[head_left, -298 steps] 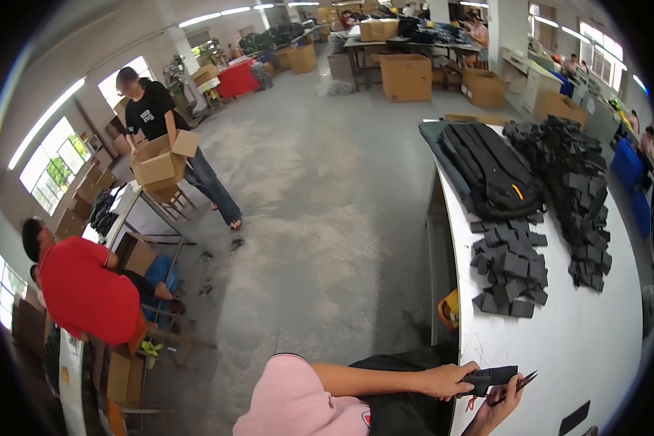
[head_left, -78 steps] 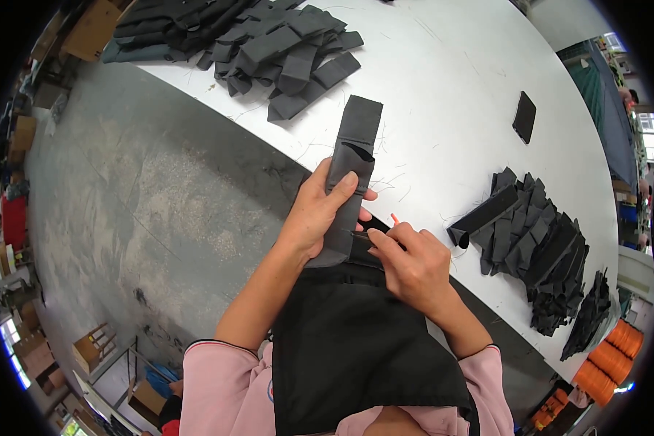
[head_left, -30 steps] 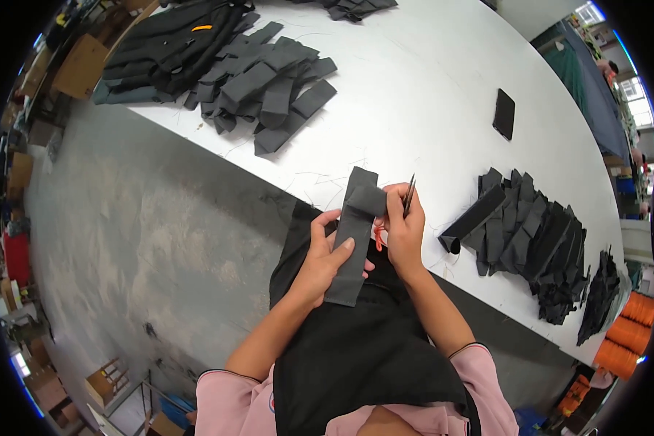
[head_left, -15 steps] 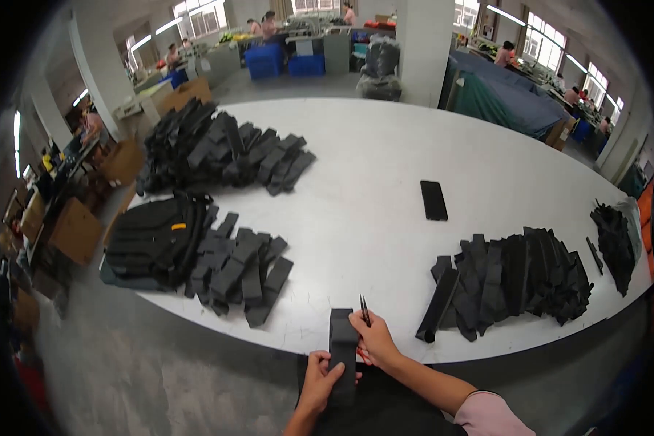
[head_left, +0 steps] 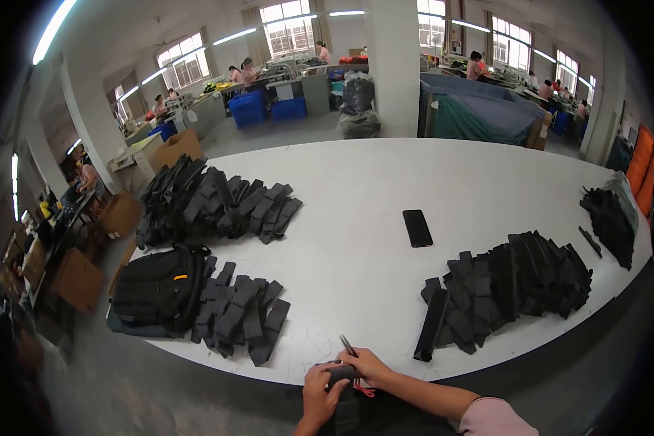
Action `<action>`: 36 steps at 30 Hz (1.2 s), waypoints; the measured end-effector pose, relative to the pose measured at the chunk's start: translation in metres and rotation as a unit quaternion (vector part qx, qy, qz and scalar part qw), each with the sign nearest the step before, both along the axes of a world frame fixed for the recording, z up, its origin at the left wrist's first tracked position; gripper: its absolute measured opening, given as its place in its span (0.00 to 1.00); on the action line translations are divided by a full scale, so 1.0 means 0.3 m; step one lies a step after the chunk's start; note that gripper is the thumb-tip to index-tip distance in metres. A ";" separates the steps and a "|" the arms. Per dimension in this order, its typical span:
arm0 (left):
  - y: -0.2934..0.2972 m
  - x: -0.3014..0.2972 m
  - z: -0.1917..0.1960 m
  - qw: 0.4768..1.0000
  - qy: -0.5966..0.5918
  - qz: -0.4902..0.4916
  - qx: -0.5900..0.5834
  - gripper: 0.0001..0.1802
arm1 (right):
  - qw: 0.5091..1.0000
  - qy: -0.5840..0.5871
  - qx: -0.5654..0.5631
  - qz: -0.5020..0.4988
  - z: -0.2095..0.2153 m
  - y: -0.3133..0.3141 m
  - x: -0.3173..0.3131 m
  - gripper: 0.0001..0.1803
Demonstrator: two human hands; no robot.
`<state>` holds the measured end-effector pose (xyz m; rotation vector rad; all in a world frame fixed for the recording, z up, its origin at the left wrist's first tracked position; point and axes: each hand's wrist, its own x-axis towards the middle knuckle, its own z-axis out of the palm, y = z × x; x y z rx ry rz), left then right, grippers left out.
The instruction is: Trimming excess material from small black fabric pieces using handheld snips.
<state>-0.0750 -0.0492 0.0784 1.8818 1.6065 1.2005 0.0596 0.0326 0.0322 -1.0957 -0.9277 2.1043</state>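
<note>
Head view has the dark fabric strip [head_left: 344, 375] right at the near edge of the bench [head_left: 356, 291], so call that spot the clock centre. The left hand [head_left: 317, 394] has its fingers closed round the strip, and the right hand [head_left: 371, 368] has its fingers pinched narrow on a slim pointed tool [head_left: 348, 347], tip aimed at about 11 o'clock. Honestly, that tip is the main worry: it's out past the right fingers with the left ones just beside, so a slip could poke a finger or snag the cloth. The red cord [head_left: 365, 389] dangles under the right hand, and it could catch on the strip or the apron [head_left: 385, 416] if the wrist turns; can't tell what it's tied to. Loosen the left grip too much and the strip probably drops over the edge to the floor [head_left: 160, 389]. Then there's the rolled piece [head_left: 431, 325] at 2 o'clock, one end near the edge: a careless sweep of the right forearm [head_left: 436, 396] could knock it off. Also, near-identical dark stuff sits in the pile at 10 o'clock [head_left: 241, 312] and the pile at 2 o'clock [head_left: 505, 287], so mixing pieces up seems easy.
</note>
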 end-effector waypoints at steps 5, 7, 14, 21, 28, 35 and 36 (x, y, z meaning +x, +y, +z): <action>-0.023 -0.033 -0.058 0.958 -0.238 0.079 -0.138 0.12 | 0.950 -0.066 0.300 -0.054 0.109 -0.098 0.042 0.12; -0.018 -0.023 -0.037 0.948 -0.278 0.053 -0.148 0.10 | 0.948 -0.076 0.309 -0.005 0.139 -0.093 0.040 0.13; 0.017 0.010 0.005 0.958 -0.262 -0.040 -0.113 0.17 | 0.976 -0.030 0.199 -0.087 0.158 -0.062 0.080 0.12; 0.063 0.067 0.002 0.965 -0.227 -0.014 -0.133 0.16 | 0.903 -0.227 0.362 -0.049 0.183 -0.129 0.211 0.21; 0.111 0.195 0.032 0.972 -0.186 -0.049 -0.132 0.16 | 0.843 -0.303 0.439 -0.064 0.160 -0.119 0.341 0.16; 0.135 0.303 0.066 0.978 -0.120 -0.126 -0.112 0.19 | 0.810 -0.336 0.474 -0.076 0.158 -0.121 0.473 0.14; 0.134 0.321 0.067 0.974 -0.127 -0.140 -0.122 0.20 | 0.826 -0.322 0.454 -0.094 0.159 -0.118 0.485 0.14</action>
